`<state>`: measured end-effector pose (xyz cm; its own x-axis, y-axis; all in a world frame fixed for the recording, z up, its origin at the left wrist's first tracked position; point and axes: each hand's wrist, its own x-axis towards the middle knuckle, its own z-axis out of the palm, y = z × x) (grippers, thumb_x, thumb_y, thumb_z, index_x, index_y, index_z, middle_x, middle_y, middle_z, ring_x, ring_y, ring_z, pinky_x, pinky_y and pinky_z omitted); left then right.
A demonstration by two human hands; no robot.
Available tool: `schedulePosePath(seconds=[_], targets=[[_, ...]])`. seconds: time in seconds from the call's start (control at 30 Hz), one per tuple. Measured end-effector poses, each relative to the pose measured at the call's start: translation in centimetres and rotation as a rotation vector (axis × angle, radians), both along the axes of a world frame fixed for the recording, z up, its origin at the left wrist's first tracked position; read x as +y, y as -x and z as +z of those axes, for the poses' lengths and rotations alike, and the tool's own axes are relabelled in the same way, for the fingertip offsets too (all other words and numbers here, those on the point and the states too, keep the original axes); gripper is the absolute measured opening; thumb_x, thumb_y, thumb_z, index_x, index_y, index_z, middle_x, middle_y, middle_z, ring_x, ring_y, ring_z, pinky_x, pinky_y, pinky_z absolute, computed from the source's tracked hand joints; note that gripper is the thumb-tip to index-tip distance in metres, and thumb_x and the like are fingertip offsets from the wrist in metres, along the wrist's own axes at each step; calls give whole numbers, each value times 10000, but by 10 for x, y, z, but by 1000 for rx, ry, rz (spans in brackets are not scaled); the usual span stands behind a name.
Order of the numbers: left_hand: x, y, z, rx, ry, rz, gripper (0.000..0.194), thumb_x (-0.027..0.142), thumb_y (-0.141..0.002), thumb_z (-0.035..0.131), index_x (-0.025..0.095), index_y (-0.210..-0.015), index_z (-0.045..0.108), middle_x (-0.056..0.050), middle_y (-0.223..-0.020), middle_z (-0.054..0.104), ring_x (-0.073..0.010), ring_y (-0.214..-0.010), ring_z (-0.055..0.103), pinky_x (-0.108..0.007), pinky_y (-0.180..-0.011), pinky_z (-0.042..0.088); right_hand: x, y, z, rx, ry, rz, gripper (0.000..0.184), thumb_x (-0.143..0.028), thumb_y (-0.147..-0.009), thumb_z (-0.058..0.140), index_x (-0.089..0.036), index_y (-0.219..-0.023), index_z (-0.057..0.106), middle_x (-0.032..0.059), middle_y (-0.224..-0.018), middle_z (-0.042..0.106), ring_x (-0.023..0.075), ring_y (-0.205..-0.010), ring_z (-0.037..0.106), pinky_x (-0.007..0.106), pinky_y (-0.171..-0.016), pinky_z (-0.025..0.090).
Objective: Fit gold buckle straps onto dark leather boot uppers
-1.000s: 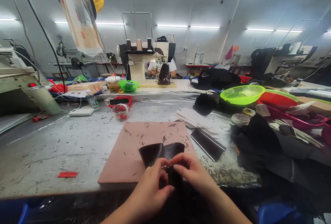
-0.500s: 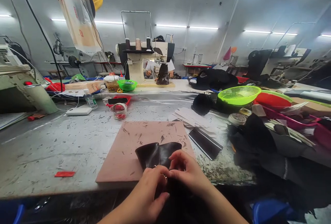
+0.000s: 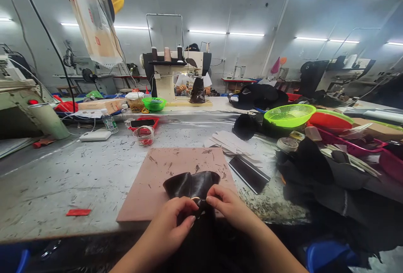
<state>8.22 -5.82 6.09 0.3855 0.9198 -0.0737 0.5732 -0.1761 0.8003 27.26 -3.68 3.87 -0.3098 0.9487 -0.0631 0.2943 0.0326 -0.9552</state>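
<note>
A dark brown glossy leather boot upper (image 3: 204, 182) lies over the front of a pinkish cutting board, its flared end facing away from me. A narrow strap (image 3: 201, 206) with a small shiny metal buckle crosses it. My left hand (image 3: 171, 220) is at the left of the strap, its thumb and forefinger bent close around the buckle end. From the right, my right hand (image 3: 231, 206) pinches the strap between thumb and fingertips. Below the hands, the dark material merges with shadow, so its lower part is hard to make out.
The board (image 3: 147, 180) rests on a worn table. Right of it lie a black strip (image 3: 248, 174), white papers (image 3: 233, 145) and dark fabric (image 3: 317, 193). A red piece (image 3: 78, 212) lies left. Behind stands a sewing machine (image 3: 165, 82), with a person beyond it.
My hands have moved slightly apart, the left one a little to the left. The strap and buckle between them now show more clearly.
</note>
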Motion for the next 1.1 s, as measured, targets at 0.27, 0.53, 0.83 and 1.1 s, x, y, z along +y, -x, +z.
schedulePosePath(seconds=[0.27,0.53,0.83,1.1], targets=[[8,8,14,218,-104,-20,203,271,-794,473,235,-848,665,-22,-821,592,-176,-817,554,-279,-723,423,5,7,-8,102,-25,-127,276,-462,-728,471,-194,-667,457,-17,-651,422,145,-650,403,275,-635,347],[57,0,29,335,-300,-79,272,324,-815,464,189,-1015,588,-73,-1138,545,-224,-1093,460,-349,-942,339,5,10,-6,59,-97,-54,281,-450,-786,426,-195,-682,487,-3,-684,460,162,-690,433,287,-655,359],[124,-11,76,23,0,-306,240,389,-769,518,152,-799,539,32,-678,577,-120,-625,569,-221,-556,448,13,-26,-3,317,-147,-464,369,-552,-691,567,-194,-775,532,-14,-664,499,127,-585,454,261,-571,393],[72,17,124,-159,-1027,-161,214,385,-665,663,200,-638,559,56,-649,577,-119,-667,555,-321,-724,458,22,-44,10,389,-180,-305,577,-649,-798,317,-218,-1026,625,86,-922,650,217,-831,571,328,-678,423]])
